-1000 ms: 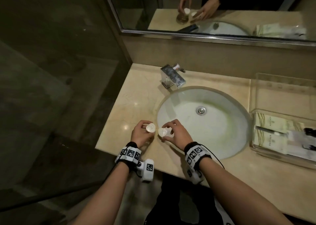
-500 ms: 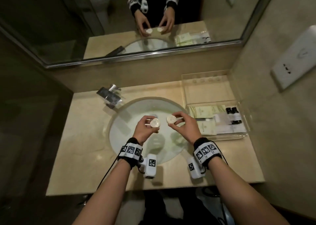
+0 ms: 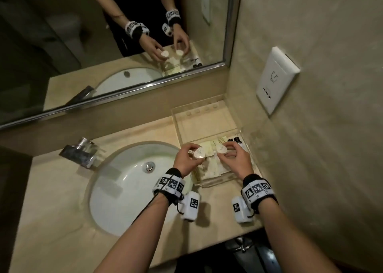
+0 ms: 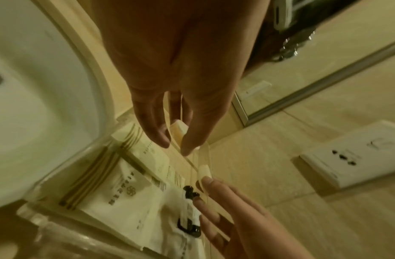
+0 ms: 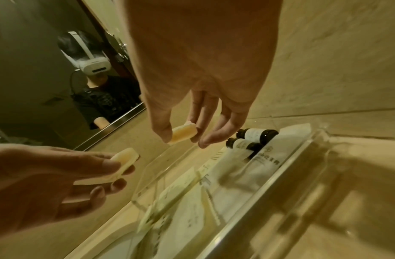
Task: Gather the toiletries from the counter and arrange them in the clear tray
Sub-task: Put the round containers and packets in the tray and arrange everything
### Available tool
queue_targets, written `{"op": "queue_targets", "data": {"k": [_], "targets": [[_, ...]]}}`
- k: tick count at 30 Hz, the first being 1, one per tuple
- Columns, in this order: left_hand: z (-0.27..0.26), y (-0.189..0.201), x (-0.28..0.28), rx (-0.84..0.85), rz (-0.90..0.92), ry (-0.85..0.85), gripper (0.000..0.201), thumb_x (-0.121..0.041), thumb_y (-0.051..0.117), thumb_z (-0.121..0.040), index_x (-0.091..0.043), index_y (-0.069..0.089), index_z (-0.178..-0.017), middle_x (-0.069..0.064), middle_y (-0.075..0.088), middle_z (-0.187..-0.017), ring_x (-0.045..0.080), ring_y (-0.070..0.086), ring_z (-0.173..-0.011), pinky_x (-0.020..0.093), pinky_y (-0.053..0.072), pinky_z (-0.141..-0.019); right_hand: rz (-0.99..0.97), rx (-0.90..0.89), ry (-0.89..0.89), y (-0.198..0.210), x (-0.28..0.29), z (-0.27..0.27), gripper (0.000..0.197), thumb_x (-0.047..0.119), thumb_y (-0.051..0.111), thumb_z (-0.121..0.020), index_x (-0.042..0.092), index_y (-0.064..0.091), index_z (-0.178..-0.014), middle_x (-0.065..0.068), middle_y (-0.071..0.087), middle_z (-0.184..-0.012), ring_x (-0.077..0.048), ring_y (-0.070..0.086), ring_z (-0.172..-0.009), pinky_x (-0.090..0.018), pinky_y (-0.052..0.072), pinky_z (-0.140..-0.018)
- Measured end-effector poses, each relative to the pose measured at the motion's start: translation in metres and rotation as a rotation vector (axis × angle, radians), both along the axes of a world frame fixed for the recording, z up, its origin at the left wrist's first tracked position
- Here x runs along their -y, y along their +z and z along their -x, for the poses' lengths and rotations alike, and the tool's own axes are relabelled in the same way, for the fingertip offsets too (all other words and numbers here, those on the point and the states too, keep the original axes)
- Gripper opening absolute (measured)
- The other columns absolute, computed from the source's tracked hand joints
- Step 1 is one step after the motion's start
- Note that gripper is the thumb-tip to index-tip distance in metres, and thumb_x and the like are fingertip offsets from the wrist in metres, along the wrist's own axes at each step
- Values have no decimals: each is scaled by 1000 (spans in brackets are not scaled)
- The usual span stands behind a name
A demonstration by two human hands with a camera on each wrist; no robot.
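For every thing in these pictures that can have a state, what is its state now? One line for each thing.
Left hand: pinches a round white cup, held above the tray.
Right hand: pinches a second round white cup, also above the tray.
Clear tray: front part filled with packets; back part bare.
Small dark bottles: lying down in the tray.
Sink: no water visible.

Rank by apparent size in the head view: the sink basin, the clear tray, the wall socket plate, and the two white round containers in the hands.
1. sink basin
2. clear tray
3. wall socket plate
4. white round containers: the two look alike, so unranked.
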State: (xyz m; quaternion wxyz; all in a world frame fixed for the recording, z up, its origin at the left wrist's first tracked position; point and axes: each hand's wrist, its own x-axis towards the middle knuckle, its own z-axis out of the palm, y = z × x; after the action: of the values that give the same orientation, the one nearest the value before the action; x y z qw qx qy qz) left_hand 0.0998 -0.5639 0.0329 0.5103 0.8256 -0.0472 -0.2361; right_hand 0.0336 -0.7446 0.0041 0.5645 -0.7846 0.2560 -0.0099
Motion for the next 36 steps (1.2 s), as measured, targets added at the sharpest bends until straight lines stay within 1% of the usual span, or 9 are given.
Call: {"op": "queue_targets", "data": {"k": [6, 7, 9, 12, 17, 21, 26, 31, 36], "targets": [[-24, -24, 34, 62, -81, -111, 45, -7, 84, -65, -16, 53, -97, -3, 56, -95, 10, 54, -72, 11, 46, -55, 117, -53, -64, -16, 18, -21, 38, 13, 80, -74, 14, 62, -107, -1, 65, -99, -17, 64, -77, -33, 58, -79], [-28, -29, 39, 71, -98, -118, 45, -6, 84, -64, -17, 54, -96, -2, 57, -96, 12, 56, -75, 14, 48, -58, 152, -63, -51, -18, 20, -25, 38, 13, 80, -74, 13, 61, -107, -1, 65, -100, -18, 64, -78, -33, 57, -79], [-35, -39, 49, 117, -155, -135, 43, -9, 84, -63, -18, 56, -95, 1, 55, -102, 18, 57, -88, 26, 51, -75, 256, -79, -11, -24, 24, -34, 37, 15, 79, -75, 15, 62, -108, -2, 60, -106, -17, 63, -81, -29, 55, -78], [-39, -55, 60, 203, -252, -136, 38, -18, 82, -68, -20, 60, -99, 1, 49, -106, 17, 47, -97, 24, 41, -87, 354, -95, 43, -34, 27, -44, 36, 17, 79, -75, 15, 63, -108, -2, 56, -110, -16, 61, -87, -30, 55, -82], [-42, -71, 75, 304, -317, -152, 34, -18, 76, -74, -20, 61, -105, 3, 47, -107, 22, 45, -100, 34, 44, -89, 437, -139, 110, -50, 32, -57, 38, 11, 79, -74, 19, 63, -107, -3, 54, -114, -21, 61, -94, -37, 55, -88], [-43, -74, 82, 363, -374, -161, 35, -16, 73, -76, -22, 60, -107, 2, 49, -108, 22, 46, -102, 33, 44, -86, 493, -186, 146, -54, 37, -64, 38, 12, 79, -75, 24, 62, -107, -1, 51, -115, -21, 59, -96, -40, 54, -90], [-41, -75, 85, 459, -489, -174, 39, -12, 72, -74, -21, 61, -110, 3, 57, -108, 25, 49, -99, 35, 44, -82, 533, -144, 200, -56, 42, -69, 36, 13, 79, -75, 21, 64, -106, -1, 55, -109, -21, 59, -93, -42, 55, -83], [-38, -75, 82, 491, -576, -215, 43, -8, 68, -75, -18, 61, -117, 5, 58, -113, 26, 49, -101, 34, 40, -83, 559, -127, 236, -57, 45, -74, 38, 7, 79, -72, 21, 65, -104, -1, 61, -107, -21, 57, -100, -42, 53, -85], [-36, -74, 81, 472, -608, -211, 43, -23, 70, -80, -18, 59, -121, 4, 57, -115, 26, 48, -106, 35, 40, -87, 583, -124, 240, -61, 46, -72, 42, 18, 80, -73, 21, 61, -111, -2, 65, -108, -22, 56, -103, -43, 51, -88]]}}
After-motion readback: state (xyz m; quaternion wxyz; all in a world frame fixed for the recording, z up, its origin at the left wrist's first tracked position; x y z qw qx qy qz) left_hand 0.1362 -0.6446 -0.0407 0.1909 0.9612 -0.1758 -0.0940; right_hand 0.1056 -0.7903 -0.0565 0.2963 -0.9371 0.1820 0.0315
